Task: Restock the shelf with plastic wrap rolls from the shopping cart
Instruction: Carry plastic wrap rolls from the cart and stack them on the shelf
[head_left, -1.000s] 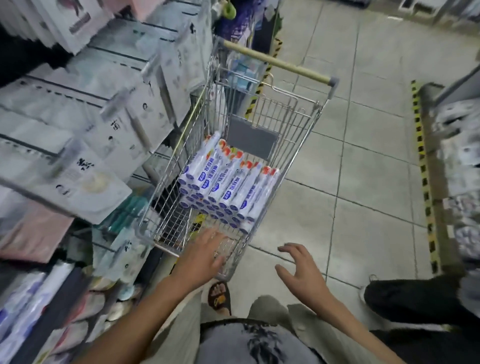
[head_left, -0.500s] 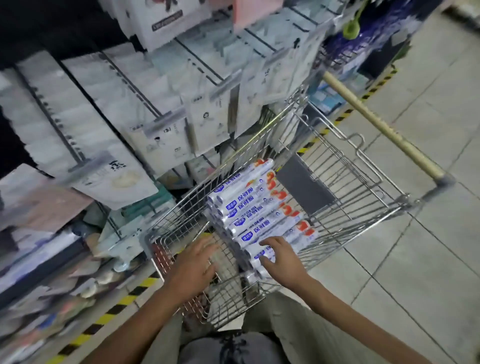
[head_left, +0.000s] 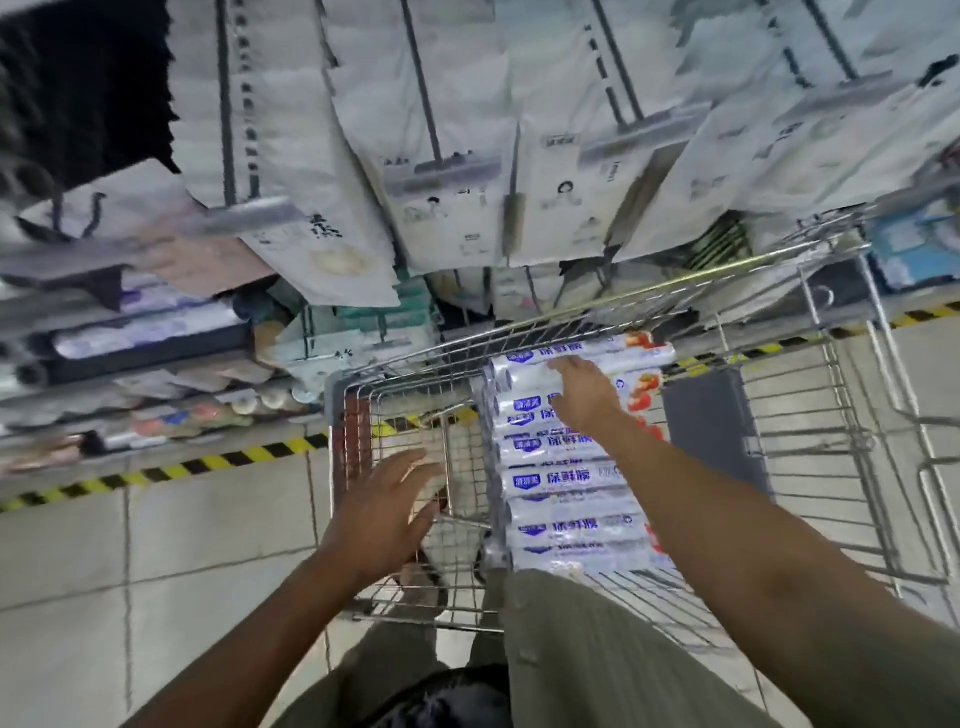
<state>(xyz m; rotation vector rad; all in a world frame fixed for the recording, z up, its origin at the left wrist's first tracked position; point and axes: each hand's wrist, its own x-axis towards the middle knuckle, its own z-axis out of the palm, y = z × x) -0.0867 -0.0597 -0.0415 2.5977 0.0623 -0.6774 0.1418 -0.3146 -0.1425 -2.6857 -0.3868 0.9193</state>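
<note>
A wire shopping cart (head_left: 810, 470) stands in front of me. Inside it lie several white plastic wrap rolls (head_left: 566, 480) with blue labels, stacked side by side in a row. My right hand (head_left: 589, 397) reaches across the stack, and its fingers touch the rolls at the far end. Blur hides whether they curl round one. My left hand (head_left: 382, 512) hovers over the cart's bare left part with fingers spread, holding nothing. The shelf (head_left: 150, 332) to the left holds similar long rolls.
White hanging packets (head_left: 452, 208) on pegs crowd the space above and behind the cart. A grey flap (head_left: 711, 421) stands in the cart right of the rolls. Yellow-black floor tape (head_left: 208, 462) runs along the shelf base. My trouser leg covers the cart's near edge.
My view has swung toward the shelf and over the cart. My right hand moved from the near rolls to the far end of the stack. My left hand stayed over the cart's left part.
</note>
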